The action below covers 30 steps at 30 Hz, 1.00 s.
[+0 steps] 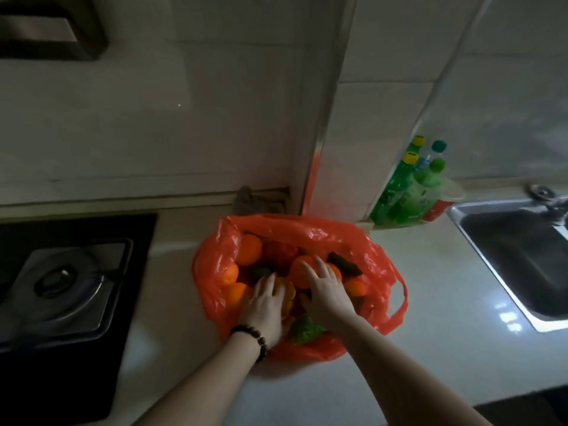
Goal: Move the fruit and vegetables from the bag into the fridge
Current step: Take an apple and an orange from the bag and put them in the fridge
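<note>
An open red plastic bag (378, 265) sits on the pale counter, full of produce. Several oranges (248, 249) lie inside, along with a red fruit (281, 252), a dark green vegetable (344, 263) and a leafy green piece (305, 329) at the near edge. Both my hands are inside the bag. My left hand (266, 305), with a bead bracelet on the wrist, rests on a yellow-orange fruit (287, 295). My right hand (325, 290) lies with its fingers spread over an orange (299, 269). Neither hand plainly grips anything.
A gas hob (61, 284) fills the counter to the left. A steel sink (519, 256) with a tap is at the right. Green bottles (402, 192) stand in the corner by the tiled wall behind the bag. A grey cloth (246, 199) lies behind it.
</note>
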Available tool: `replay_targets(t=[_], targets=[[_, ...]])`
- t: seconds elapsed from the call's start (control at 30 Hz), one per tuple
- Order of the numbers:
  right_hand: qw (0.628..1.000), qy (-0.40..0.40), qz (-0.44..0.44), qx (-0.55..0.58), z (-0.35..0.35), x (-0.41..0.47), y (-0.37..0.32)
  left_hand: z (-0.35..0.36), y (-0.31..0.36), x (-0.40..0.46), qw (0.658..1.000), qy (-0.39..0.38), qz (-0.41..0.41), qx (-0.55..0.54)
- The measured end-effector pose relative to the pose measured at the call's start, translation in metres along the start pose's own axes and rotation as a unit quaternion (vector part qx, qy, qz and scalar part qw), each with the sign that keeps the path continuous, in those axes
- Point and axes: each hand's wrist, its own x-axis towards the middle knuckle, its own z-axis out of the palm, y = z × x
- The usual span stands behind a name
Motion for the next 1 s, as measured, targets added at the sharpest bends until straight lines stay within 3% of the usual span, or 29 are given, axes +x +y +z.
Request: replay_targets(t=[0.17, 0.33, 0.47, 0.73, 1.0], targets=[[0.997, -0.051, -0.048, -0.018, 0.006, 0.029, 0.013, 0.002, 0.005, 0.010, 0.998, 0.010, -0.058, 0.000], [0.995, -0.041, -0.087, -0.034, 0.004, 0.041, 0.028, -0.002, 0.012, 0.013, 0.992, 0.019, -0.123, -0.010], [0.993, -0.037, -0.113, -0.012, -0.001, 0.040, 0.035, -0.008, 0.025, 0.010, 0.980, 0.090, -0.172, -0.046], [0.972, -0.041, -0.206, 0.103, -0.021, 0.018, 0.011, -0.041, 0.039, -0.031, 0.925, 0.277, -0.253, -0.052], [0.927, -0.075, -0.333, 0.155, -0.016, -0.023, -0.081, -0.067, 0.023, -0.136, 0.848, 0.349, -0.395, -0.053]])
